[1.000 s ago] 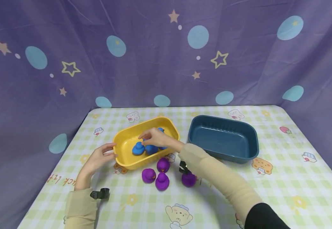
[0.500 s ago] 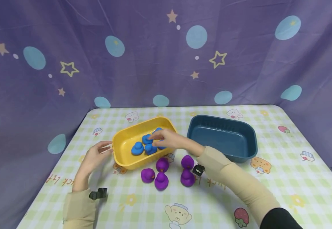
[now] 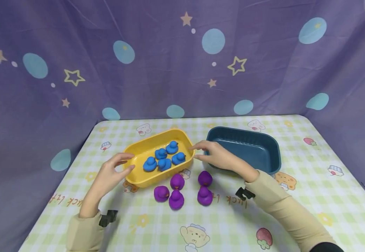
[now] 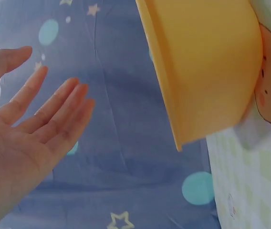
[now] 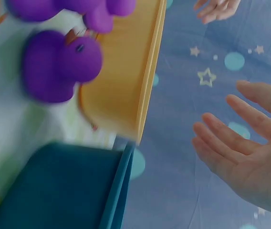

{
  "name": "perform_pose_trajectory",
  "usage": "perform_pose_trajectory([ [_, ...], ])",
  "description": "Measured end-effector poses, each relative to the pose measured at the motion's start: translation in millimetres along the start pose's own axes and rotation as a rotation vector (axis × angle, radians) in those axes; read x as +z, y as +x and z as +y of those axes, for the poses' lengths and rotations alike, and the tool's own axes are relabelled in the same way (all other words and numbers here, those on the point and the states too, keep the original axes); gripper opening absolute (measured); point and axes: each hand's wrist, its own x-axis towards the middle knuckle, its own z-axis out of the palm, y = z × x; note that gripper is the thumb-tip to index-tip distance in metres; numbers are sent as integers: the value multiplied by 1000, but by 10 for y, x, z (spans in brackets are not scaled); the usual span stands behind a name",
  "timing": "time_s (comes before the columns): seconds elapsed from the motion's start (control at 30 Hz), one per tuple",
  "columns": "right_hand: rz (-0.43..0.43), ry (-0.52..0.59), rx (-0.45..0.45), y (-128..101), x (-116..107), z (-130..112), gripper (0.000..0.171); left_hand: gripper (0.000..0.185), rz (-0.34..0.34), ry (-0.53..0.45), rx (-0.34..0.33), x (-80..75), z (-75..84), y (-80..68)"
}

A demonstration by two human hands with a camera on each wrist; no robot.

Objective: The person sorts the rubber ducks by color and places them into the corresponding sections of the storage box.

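Several blue rubber ducks (image 3: 164,164) lie in the yellow basin (image 3: 141,182). My left hand (image 3: 111,175) hovers at the basin's left end; in the left wrist view its fingers are spread, apart from the basin wall, and hold nothing. At the opposite end is my right hand (image 3: 217,154), between the yellow basin and the dark teal basin (image 3: 248,168). Its fingers are loosely extended with nothing in them, and the right wrist view has them apart from both rims. Purple rubber ducks (image 3: 176,200) stand on the cloth in front of the yellow basin.
Two more purple ducks (image 3: 205,196) stand right of the first group, in front of the gap between the basins. A checked tablecloth (image 3: 157,231) covers the table. Behind the table hangs a purple curtain (image 3: 157,70) with stars and ovals.
My right hand has left the blue ducks and moved right, out of the yellow basin, uncovering all the ducks there. The left hand's thumb and fingers have spread wider near the left rim.
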Motion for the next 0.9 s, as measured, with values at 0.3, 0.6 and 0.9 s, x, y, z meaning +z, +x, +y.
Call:
perform_pose_trajectory([
  [0.3,149,-1,69,-411,-271,207,31,28,-122,-5,78,105,144,25],
  [0.6,287,-108,145,-792,-498,431,29,28,-210,-87,168,294,261,8],
  [0.9,366,-165,209,-1116,-650,574,30,30,-407,-135,130,459,326,-114],
])
